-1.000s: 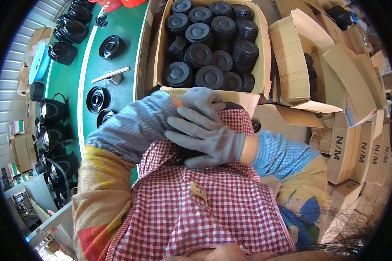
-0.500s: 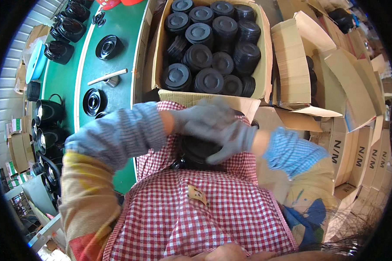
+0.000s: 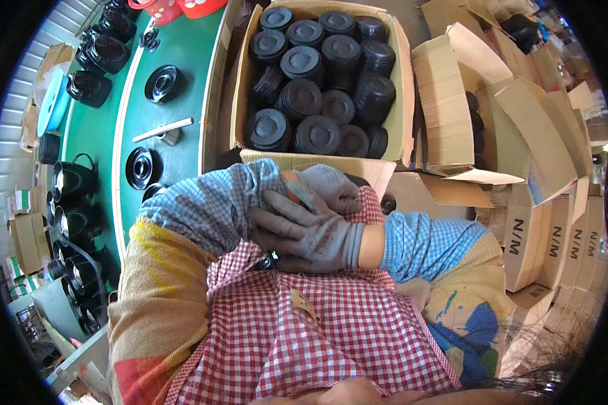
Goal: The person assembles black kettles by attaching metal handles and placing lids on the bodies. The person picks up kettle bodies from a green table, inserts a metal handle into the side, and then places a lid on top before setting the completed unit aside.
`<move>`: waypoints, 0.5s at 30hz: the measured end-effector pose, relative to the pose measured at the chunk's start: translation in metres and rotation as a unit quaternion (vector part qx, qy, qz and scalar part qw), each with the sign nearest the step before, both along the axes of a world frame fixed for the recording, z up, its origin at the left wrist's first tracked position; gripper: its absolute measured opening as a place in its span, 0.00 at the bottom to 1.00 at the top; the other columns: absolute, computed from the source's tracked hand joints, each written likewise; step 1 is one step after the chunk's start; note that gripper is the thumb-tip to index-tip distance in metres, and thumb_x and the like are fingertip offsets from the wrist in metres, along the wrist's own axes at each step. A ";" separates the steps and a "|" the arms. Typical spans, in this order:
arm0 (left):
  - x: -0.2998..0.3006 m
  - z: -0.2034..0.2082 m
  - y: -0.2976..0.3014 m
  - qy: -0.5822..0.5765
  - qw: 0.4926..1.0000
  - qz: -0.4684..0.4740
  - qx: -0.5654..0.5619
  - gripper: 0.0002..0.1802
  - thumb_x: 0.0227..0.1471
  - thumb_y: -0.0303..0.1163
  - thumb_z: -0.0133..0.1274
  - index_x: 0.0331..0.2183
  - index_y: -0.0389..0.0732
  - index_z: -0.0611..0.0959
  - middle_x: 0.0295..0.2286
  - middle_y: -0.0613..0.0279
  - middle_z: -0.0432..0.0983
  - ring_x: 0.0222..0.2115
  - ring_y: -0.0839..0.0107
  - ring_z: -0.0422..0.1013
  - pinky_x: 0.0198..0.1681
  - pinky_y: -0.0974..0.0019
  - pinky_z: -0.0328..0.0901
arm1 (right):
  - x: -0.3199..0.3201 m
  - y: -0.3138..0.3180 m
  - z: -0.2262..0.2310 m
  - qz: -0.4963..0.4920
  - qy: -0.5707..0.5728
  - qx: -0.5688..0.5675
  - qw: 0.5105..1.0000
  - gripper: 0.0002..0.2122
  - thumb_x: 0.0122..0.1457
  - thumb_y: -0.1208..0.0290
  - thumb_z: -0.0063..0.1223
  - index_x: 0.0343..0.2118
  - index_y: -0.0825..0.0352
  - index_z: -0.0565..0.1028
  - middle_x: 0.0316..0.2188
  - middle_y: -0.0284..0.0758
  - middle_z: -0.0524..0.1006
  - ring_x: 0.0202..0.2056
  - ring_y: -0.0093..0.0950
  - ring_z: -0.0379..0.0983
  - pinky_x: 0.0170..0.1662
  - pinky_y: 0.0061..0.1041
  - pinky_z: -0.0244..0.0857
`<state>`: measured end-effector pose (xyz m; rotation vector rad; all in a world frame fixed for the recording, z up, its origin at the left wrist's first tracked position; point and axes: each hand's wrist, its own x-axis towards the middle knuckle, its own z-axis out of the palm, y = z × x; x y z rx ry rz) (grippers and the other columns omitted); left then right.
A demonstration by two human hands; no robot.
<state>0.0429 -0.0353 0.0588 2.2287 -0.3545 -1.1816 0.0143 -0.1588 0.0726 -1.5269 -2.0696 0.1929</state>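
Note:
Both my hands wear grey gloves and cross over my lap, above a red-and-white checked apron point(image 3: 331, 317). My left hand point(image 3: 327, 189) is at the front of the lap with its fingers curled in; whatever they may hold is hidden. Nearer to me, my right hand point(image 3: 317, 236) points left with fingers stretched out, lying flat over the lap. A small shiny black part point(image 3: 269, 260) sticks out beside its fingers; the rest of that thing is covered by the hand.
An open carton point(image 3: 402, 88) with stacks of round black lids point(image 3: 317, 135) stands ahead. On the green table point(image 3: 175, 155) at left lie black ring-shaped parts point(image 3: 143, 168), a pale rod point(image 3: 162, 129) and shiny black pots point(image 3: 74, 179). More cartons point(image 3: 442, 101) stand at right.
My hands were blurred and apart from the round black thing on the lap, which showed more. Now my right hand lies spread over that spot, and my left fingers are curled.

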 end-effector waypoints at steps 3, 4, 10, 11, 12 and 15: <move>-0.036 -0.085 0.023 0.035 0.952 0.180 -0.244 0.18 0.61 0.40 0.55 0.51 0.49 0.80 0.55 0.61 0.72 0.56 0.68 0.68 0.59 0.59 0.65 | 0.040 -0.018 -0.028 0.069 0.003 0.005 0.998 0.30 0.49 0.44 0.61 0.54 0.53 0.78 0.66 0.40 0.61 0.69 0.44 0.50 0.66 0.57 0.48; -0.038 -0.077 0.033 -0.045 0.952 0.121 -0.276 0.17 0.61 0.40 0.54 0.51 0.49 0.79 0.55 0.62 0.72 0.56 0.68 0.68 0.59 0.58 0.65 | 0.045 -0.024 -0.041 0.063 0.068 -0.023 0.995 0.30 0.49 0.43 0.61 0.54 0.52 0.77 0.66 0.40 0.61 0.69 0.45 0.50 0.66 0.58 0.48; -0.040 -0.044 0.025 0.053 0.930 0.229 -0.282 0.14 0.60 0.40 0.56 0.42 0.42 0.82 0.35 0.62 0.78 0.38 0.66 0.76 0.45 0.58 0.73 | 0.009 -0.009 -0.028 0.063 0.016 -0.004 0.998 0.33 0.54 0.43 0.54 0.63 0.51 0.70 0.71 0.41 0.54 0.72 0.47 0.43 0.67 0.63 0.40; -0.024 -0.025 0.018 -0.054 0.977 0.105 -0.178 0.14 0.59 0.41 0.57 0.41 0.41 0.82 0.32 0.63 0.78 0.35 0.66 0.77 0.42 0.58 0.73 | -0.004 -0.009 -0.027 0.024 0.007 -0.018 1.000 0.33 0.53 0.43 0.55 0.63 0.51 0.70 0.71 0.41 0.54 0.72 0.47 0.43 0.67 0.63 0.39; -0.013 -0.013 0.014 -0.162 0.984 -0.023 -0.064 0.14 0.59 0.41 0.57 0.39 0.40 0.82 0.30 0.63 0.78 0.33 0.65 0.77 0.40 0.58 0.73 | -0.012 -0.008 -0.026 -0.014 -0.006 -0.030 0.999 0.33 0.53 0.42 0.55 0.62 0.50 0.70 0.71 0.40 0.54 0.72 0.47 0.43 0.67 0.63 0.38; -0.019 -0.034 0.014 -0.101 0.986 0.114 -0.062 0.15 0.57 0.41 0.59 0.42 0.42 0.82 0.34 0.62 0.79 0.40 0.67 0.78 0.43 0.56 0.72 | 0.009 -0.008 -0.028 -0.016 0.015 0.083 0.996 0.38 0.48 0.39 0.59 0.63 0.49 0.70 0.70 0.39 0.55 0.70 0.47 0.47 0.68 0.61 0.35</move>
